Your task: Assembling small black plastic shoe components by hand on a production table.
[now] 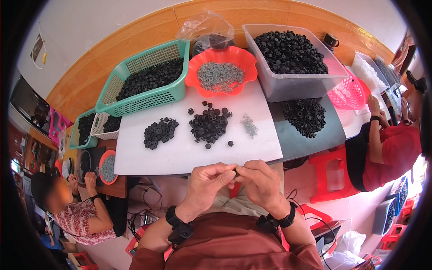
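Note:
My left hand (pixel 208 185) and my right hand (pixel 262 183) meet just off the table's near edge, fingertips pinched together. Between them is a small black part (pixel 236 173), mostly covered by the fingers, so its shape cannot be told. Beyond the hands, a white foam board (pixel 148 163) carries a pile of flat black round pieces (pixel 160 132), a larger pile of black knob-like pieces (pixel 209 127) and a small heap of silver screws (pixel 249 126). A single black piece (pixel 231 143) lies apart, closest to my right hand.
At the back stand a green basket (pixel 141 104) of black parts, a red bowl (pixel 221 92) of screws and a clear bin (pixel 297 84) of black pieces. More black parts (pixel 304 118) lie right of the board. One person (pixel 85 211) works at left, another (pixel 391 148) at right.

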`<state>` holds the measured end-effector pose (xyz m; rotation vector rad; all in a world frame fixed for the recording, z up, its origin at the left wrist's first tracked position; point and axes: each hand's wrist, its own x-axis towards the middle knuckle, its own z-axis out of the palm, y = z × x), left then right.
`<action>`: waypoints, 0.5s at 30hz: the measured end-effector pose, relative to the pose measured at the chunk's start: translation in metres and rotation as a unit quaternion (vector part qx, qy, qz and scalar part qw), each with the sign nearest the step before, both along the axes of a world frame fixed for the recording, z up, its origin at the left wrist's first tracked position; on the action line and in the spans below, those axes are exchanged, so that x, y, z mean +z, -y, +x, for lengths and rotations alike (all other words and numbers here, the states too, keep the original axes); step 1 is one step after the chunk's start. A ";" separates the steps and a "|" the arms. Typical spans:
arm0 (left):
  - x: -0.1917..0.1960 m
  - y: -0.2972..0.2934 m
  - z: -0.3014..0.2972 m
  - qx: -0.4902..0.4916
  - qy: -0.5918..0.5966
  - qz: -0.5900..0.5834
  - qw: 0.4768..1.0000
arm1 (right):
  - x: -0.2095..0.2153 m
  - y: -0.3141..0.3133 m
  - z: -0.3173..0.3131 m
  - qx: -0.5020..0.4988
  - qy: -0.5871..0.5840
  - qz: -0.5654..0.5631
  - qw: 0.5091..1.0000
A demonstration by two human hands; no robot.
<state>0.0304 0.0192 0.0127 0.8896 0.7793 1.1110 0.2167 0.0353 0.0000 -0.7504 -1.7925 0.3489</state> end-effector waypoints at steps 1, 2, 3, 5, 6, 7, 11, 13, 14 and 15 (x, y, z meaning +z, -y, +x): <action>0.000 0.000 0.000 0.000 0.001 0.000 1.000 | 0.000 -0.001 0.000 0.000 0.001 0.000 1.000; 0.000 0.001 0.000 -0.001 -0.001 -0.005 1.000 | 0.001 -0.002 0.001 0.007 0.003 -0.003 1.000; 0.000 0.001 0.000 -0.002 -0.002 -0.010 1.000 | 0.001 -0.002 0.002 0.014 0.005 -0.006 1.000; -0.001 0.001 0.000 -0.002 -0.008 -0.007 1.000 | 0.002 -0.003 0.002 0.020 0.013 -0.004 1.000; -0.001 0.001 0.000 -0.001 -0.015 -0.005 1.000 | 0.002 -0.004 0.002 0.026 0.021 -0.002 0.999; -0.001 0.001 0.001 -0.002 -0.014 -0.004 1.000 | 0.001 -0.004 0.003 0.025 0.022 -0.001 0.999; -0.004 0.001 0.002 0.006 -0.035 0.002 0.999 | -0.004 -0.004 0.003 0.009 0.035 0.005 0.999; -0.009 0.000 0.002 0.012 -0.045 -0.001 0.999 | -0.005 -0.005 0.003 0.006 0.036 0.007 0.999; -0.012 0.001 0.001 0.018 -0.041 -0.004 0.999 | -0.006 -0.005 0.004 0.019 0.030 -0.019 0.999; -0.015 0.002 0.000 0.025 -0.037 -0.007 0.999 | -0.005 -0.005 0.004 0.033 0.024 -0.045 0.998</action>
